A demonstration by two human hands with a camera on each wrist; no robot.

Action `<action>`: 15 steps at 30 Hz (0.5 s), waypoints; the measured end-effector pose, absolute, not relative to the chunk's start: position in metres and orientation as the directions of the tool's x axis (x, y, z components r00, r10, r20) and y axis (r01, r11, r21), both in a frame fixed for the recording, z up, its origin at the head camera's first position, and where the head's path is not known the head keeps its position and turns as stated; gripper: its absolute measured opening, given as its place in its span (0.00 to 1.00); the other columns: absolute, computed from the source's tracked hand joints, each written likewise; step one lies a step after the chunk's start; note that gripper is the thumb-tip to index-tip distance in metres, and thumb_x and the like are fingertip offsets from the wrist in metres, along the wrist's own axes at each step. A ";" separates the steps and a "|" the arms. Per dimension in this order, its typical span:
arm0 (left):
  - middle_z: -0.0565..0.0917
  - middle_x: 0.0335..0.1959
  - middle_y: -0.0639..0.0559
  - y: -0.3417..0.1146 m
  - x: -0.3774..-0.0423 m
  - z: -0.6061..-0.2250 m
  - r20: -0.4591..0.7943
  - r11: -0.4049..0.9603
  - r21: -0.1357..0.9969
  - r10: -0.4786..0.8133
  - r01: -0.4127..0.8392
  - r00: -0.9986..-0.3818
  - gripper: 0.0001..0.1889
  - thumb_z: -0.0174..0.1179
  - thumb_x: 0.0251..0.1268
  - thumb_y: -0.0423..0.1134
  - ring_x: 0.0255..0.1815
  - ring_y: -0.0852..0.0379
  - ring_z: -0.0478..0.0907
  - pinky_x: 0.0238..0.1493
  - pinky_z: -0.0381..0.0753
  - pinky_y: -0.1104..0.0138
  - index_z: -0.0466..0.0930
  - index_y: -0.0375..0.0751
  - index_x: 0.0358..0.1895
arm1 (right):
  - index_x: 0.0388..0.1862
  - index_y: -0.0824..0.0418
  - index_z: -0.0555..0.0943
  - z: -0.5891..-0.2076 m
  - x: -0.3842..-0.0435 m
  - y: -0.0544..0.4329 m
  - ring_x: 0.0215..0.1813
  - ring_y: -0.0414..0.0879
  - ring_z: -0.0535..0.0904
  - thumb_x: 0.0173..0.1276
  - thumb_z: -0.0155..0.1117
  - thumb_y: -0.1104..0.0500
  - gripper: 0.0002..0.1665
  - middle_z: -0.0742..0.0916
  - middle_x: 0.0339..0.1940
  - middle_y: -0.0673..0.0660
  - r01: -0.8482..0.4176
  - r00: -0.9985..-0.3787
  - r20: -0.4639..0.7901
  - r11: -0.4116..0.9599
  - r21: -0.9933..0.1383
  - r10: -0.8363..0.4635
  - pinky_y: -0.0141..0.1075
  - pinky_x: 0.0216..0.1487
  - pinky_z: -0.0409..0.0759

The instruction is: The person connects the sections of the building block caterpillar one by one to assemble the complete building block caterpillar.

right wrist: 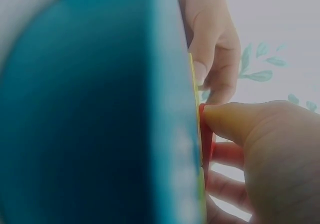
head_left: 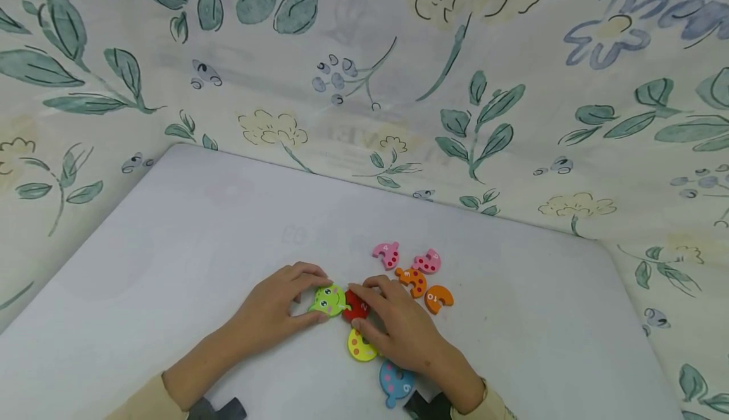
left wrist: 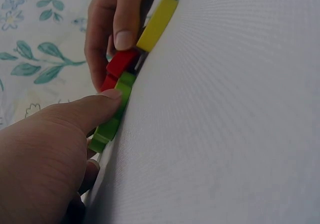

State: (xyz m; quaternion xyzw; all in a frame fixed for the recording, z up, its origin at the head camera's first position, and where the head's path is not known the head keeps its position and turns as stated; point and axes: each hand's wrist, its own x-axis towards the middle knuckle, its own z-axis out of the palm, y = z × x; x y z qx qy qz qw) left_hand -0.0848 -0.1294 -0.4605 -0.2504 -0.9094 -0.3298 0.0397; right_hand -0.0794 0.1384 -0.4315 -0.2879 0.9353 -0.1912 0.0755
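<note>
A green puzzle piece with a smiling face (head_left: 328,300) lies on the white table. My left hand (head_left: 280,306) pinches it between thumb and fingers, the thumb on its near edge. Against its right side sits a red puzzle piece numbered 2 (head_left: 356,307), which my right hand (head_left: 405,328) grips by its edges. In the left wrist view the red piece (left wrist: 121,63) looks slightly raised and tilted beside the green piece (left wrist: 114,116). Just below the red one lies a yellow spotted piece (head_left: 361,346), partly covered by my right hand.
A blue piece (head_left: 395,380) lies near my right wrist; it looms large and blurred in the right wrist view. Beyond my right hand lie two orange pieces (head_left: 439,298) and two pink pieces (head_left: 427,262). Flower-printed cloth (head_left: 364,135) rises behind the table (head_left: 239,217).
</note>
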 end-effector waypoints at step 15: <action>0.79 0.61 0.63 -0.129 -0.084 -0.460 0.244 0.659 0.578 0.422 0.481 -0.873 0.28 0.80 0.56 0.52 0.59 0.62 0.77 0.57 0.82 0.61 0.84 0.55 0.61 | 0.78 0.44 0.73 -0.434 -0.079 0.138 0.65 0.45 0.73 0.76 0.65 0.40 0.34 0.78 0.66 0.48 -0.514 -0.824 -0.017 0.760 -0.397 -0.566 0.45 0.60 0.82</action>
